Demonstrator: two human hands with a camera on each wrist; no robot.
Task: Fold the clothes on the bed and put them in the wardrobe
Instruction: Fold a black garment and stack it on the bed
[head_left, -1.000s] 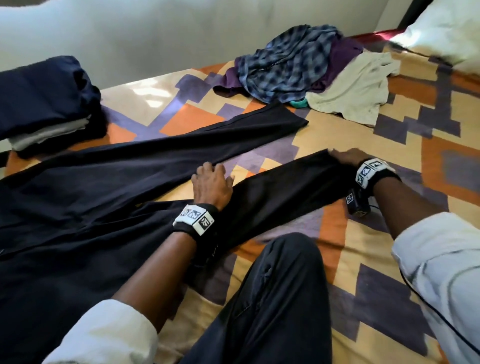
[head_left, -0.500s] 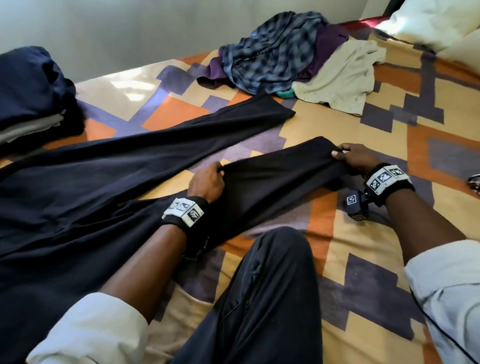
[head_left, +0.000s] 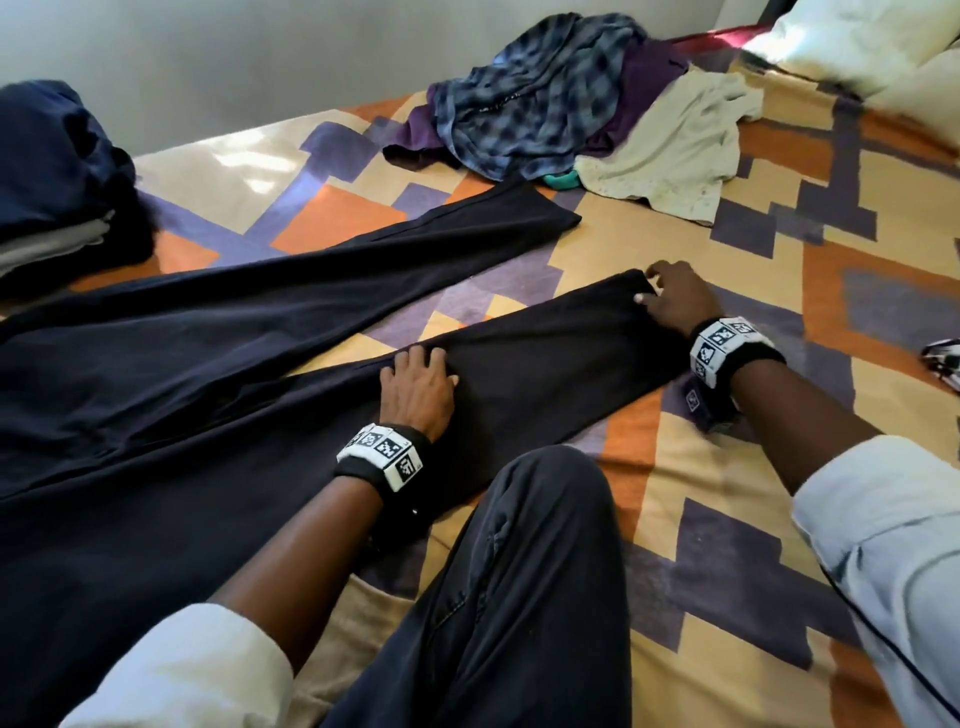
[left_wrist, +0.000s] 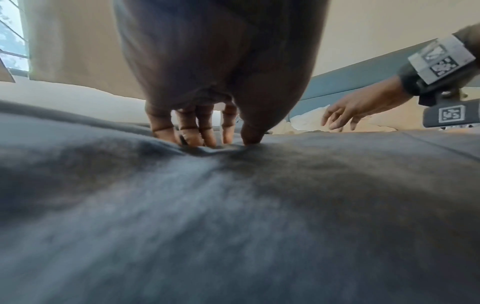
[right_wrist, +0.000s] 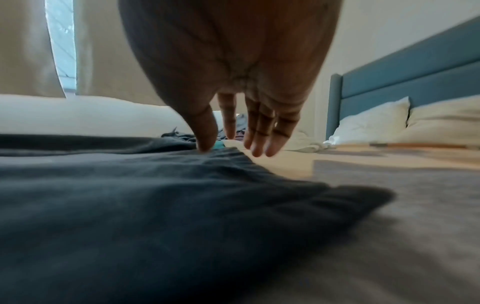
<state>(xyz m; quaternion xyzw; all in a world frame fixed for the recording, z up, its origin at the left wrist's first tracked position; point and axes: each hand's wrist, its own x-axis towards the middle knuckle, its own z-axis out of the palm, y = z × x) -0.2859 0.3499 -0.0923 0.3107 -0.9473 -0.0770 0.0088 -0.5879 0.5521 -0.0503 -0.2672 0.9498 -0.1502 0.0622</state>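
Left hand (head_left: 418, 387) lies flat, pinning the long dark navy fabric trousers (head_left: 182, 374) mid-leg so the right hand (head_left: 675, 301), fingers loose and gripping nothing, can probably square the hem.

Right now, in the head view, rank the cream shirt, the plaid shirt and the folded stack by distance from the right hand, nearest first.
From the right hand:
1. cream shirt, just beyond it, toward the pillows.
2. plaid shirt, farther back and to the left.
3. folded stack, far left by the wall.
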